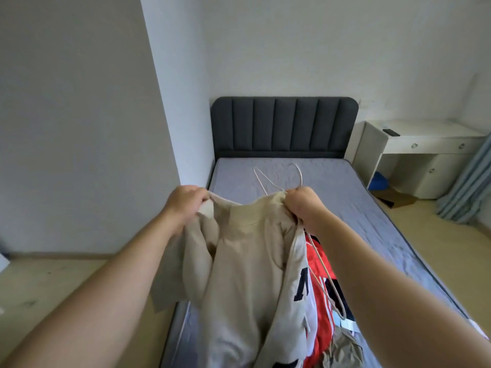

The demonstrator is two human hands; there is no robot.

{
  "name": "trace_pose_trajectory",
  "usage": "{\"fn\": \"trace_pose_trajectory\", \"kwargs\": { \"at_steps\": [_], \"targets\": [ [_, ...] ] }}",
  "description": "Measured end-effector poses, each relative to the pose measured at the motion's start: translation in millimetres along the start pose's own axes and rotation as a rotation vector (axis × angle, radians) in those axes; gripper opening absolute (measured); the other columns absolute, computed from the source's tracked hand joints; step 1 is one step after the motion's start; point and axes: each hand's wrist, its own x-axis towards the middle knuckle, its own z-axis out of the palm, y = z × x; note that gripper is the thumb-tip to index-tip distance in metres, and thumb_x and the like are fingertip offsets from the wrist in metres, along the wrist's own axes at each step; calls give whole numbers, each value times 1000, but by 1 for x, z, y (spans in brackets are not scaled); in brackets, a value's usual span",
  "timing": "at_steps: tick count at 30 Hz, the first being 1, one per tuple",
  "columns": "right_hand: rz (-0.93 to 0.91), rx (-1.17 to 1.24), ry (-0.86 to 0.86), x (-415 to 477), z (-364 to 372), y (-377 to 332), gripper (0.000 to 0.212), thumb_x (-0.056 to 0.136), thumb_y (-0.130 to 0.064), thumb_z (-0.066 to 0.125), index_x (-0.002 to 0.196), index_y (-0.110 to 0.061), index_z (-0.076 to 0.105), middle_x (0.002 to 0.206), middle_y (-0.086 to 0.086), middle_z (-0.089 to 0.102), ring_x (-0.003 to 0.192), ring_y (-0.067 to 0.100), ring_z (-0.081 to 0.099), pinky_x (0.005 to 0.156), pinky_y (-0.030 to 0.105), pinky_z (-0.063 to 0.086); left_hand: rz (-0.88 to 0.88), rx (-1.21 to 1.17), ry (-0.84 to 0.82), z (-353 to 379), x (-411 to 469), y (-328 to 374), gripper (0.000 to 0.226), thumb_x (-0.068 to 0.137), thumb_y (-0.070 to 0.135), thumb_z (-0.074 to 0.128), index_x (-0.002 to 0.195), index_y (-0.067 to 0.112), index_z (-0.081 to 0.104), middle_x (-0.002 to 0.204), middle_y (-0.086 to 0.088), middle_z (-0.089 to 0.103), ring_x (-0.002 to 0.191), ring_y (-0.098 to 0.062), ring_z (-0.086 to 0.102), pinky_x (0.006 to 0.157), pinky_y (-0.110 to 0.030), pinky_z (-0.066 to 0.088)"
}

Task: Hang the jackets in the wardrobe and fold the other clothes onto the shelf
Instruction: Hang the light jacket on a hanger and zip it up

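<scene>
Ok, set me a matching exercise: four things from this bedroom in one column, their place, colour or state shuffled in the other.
1 beige jacket
2 red garment
3 headboard
4 desk

A white, right of the bed
B dark grey
C held up by the left hand and right hand
D lying on the bed

Pairs: 1-C, 2-D, 3-B, 4-A.

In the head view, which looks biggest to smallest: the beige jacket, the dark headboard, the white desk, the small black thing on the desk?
1. beige jacket, though nearness to the camera inflates it.
2. dark headboard and white desk, about alike; not ranked.
3. small black thing.
</scene>
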Motion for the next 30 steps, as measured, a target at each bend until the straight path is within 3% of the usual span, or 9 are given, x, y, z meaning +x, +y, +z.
{"fn": "trace_pose_trajectory", "kwargs": {
  "at_steps": [3, 8, 12, 15, 17, 21, 24, 26, 30],
  "targets": [
    [15, -101, 1, 6, 5, 27, 18, 94, -6, 46, 80, -7, 57, 68, 5, 50, 60, 18, 46, 51, 24, 37, -20, -86, -106, -20, -7, 46, 17, 59, 35, 68, 48, 23, 62, 53, 4, 51, 49, -12, 46, 51, -23, 36],
    [94, -13, -36, 10, 7, 47, 24, 83, 1, 47, 72, -1, 69, 72, 12, 70, 60, 26, 58, 61, 35, 52, -90, -288, -228, -33, 0, 72, 14, 74, 25, 77, 69, 14, 71, 80, -12, 69, 73, -24, 68, 73, -36, 54],
    [-32, 149, -163, 0, 8, 41, 36, 98, -12, 38, 103, -25, 72, 89, 8, 76, 54, 20, 65, 52, 30, 55, -119, -249, -175, -21, 10, 57, 24, 91, 29, 73, 79, 10, 64, 76, -9, 70, 70, -24, 69, 75, -38, 57],
    [-114, 306, -280, -9, 11, 39, 37, 107, -29, 39, 131, -57, 33, 83, 9, 73, 39, 11, 43, 38, 23, 38, -207, -192, -222, -13, 11, 31, 14, 90, 9, 70, 84, 6, 58, 83, -14, 64, 68, -24, 65, 72, -35, 54],
    [-122, 331, -340, -14, 13, 37, 19, 106, -39, 41, 123, -46, 41, 75, 9, 67, 39, 8, 34, 38, 23, 30, -263, -195, -219, -9, 11, 11, 18, 85, -9, 59, 78, 7, 55, 81, -14, 56, 68, -25, 60, 68, -33, 50],
    [-141, 188, -308, -25, 23, 39, 34, 100, -41, 52, 89, -17, 74, 48, -1, 45, 36, 11, 27, 37, 21, 23, -213, -81, -23, 1, 8, -27, 21, 83, -12, 64, 82, 10, 63, 87, -12, 62, 84, -22, 59, 73, -29, 47],
    [-105, 113, -324, -35, 31, 43, 29, 95, -26, 57, 79, -10, 75, 45, -1, 35, 35, 13, 22, 37, 21, 19, -121, 263, 149, -1, 4, -54, 14, 85, 4, 66, 79, 16, 70, 85, -8, 71, 82, -25, 64, 63, -26, 45],
    [-85, 29, -354, -42, 35, 46, 28, 94, -23, 57, 81, -7, 75, 42, -4, 36, 34, 11, 22, 37, 21, 20, -109, 505, 213, -5, 1, -71, 9, 87, 12, 62, 85, 10, 70, 94, -16, 71, 91, -35, 65, 69, -32, 47],
    [-99, -93, -332, -51, 39, 53, 31, 92, -27, 58, 71, -8, 74, 35, -9, 39, 28, 5, 27, 39, 22, 24, -128, 584, 333, -5, -1, -99, 15, 90, 17, 61, 95, 7, 70, 105, -23, 70, 100, -42, 62, 81, -37, 50]
  ]
}}
